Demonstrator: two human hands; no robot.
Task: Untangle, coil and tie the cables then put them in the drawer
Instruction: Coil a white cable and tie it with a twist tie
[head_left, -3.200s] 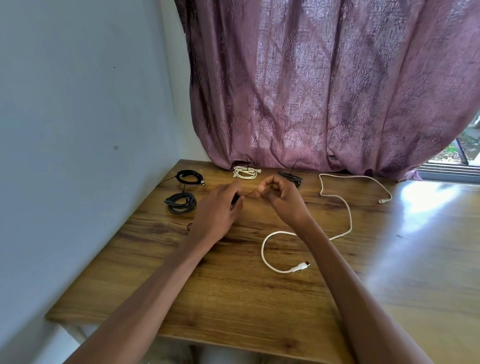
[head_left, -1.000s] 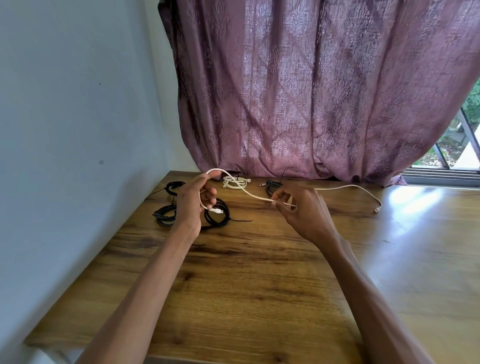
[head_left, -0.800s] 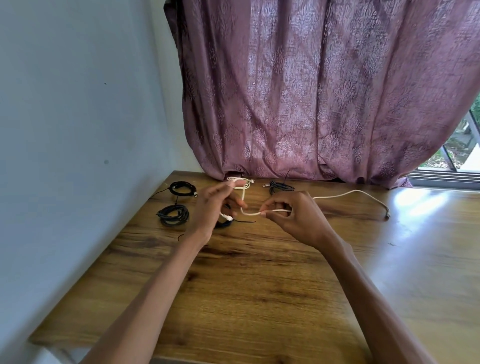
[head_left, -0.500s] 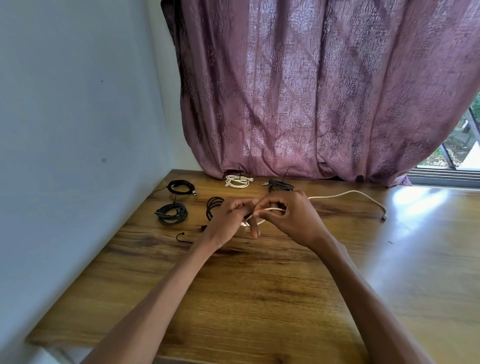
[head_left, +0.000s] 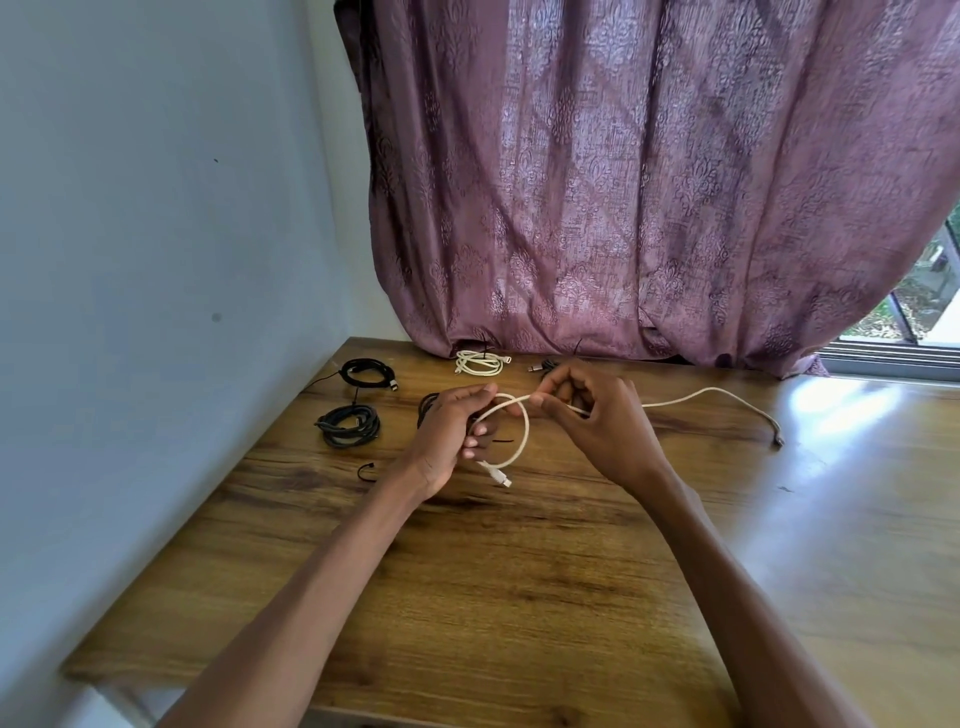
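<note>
Both grips pinch the white cable: left hand holds the loop, right hand feeds. It looks light and limp; hold it close beside the loop.

no readable text, labels, brands or numbers anywhere

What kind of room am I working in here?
Likely a room in a home: a wooden table pushed into a corner against a plain wall, with a mauve patterned curtain over a window.
</note>
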